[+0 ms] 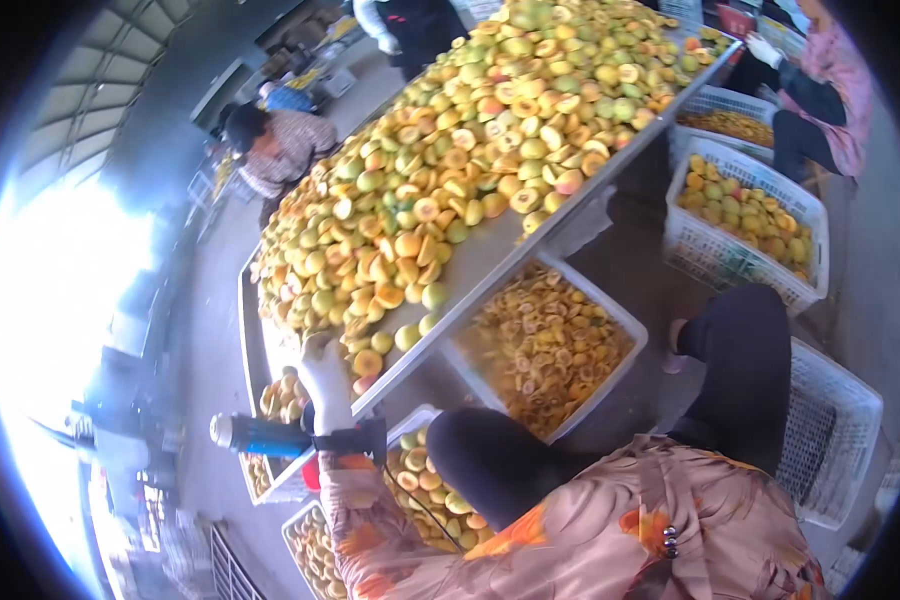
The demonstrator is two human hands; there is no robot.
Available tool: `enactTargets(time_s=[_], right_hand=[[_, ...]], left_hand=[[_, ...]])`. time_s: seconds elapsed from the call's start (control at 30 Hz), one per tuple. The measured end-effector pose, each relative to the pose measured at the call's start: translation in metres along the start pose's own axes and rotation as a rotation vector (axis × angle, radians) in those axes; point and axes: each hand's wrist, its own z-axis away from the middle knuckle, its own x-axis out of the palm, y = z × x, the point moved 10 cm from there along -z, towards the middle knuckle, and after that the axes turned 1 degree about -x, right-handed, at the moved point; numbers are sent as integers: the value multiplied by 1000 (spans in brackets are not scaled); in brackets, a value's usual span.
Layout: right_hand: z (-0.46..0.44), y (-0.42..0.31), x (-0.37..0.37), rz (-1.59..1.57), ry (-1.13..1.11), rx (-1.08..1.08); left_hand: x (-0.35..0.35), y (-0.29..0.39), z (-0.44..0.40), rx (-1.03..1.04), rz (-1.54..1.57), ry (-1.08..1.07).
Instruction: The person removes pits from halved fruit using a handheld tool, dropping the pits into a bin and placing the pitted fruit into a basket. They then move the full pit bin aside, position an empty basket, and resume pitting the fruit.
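My left hand [324,372], in a pale glove, reaches to the near left corner of the fruit pile [450,170] on the metal table [490,262]. Its fingertips are blurred among the fruit, so whether they hold a piece cannot be made out. A blue and black device [270,436] is at my left wrist. Halved yellow-orange fruit lies right beside the hand. My right hand does not show.
Below the table edge stands a white crate [638,345] of cut fruit pieces. Another crate [705,262] at right holds whole fruit, and a white basket [838,440] is beside my knee. Co-workers [288,140] [838,90] sit around the table.
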Motion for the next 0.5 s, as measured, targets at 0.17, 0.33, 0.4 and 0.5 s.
enactTargets(time_s=[0.17,0.33,0.4,0.5], right_hand=[[14,-13,27,41,22,15],[26,-30,43,24,25,30],[29,-37,48,9,23,48],[27,-44,40,-128,-179,28]], left_hand=[[-35,-43,9,-127,165,63],[7,-27,44,-188,275,-126],[51,2,58,-149,225,-230],[126,18,65,354,-408,-408]])
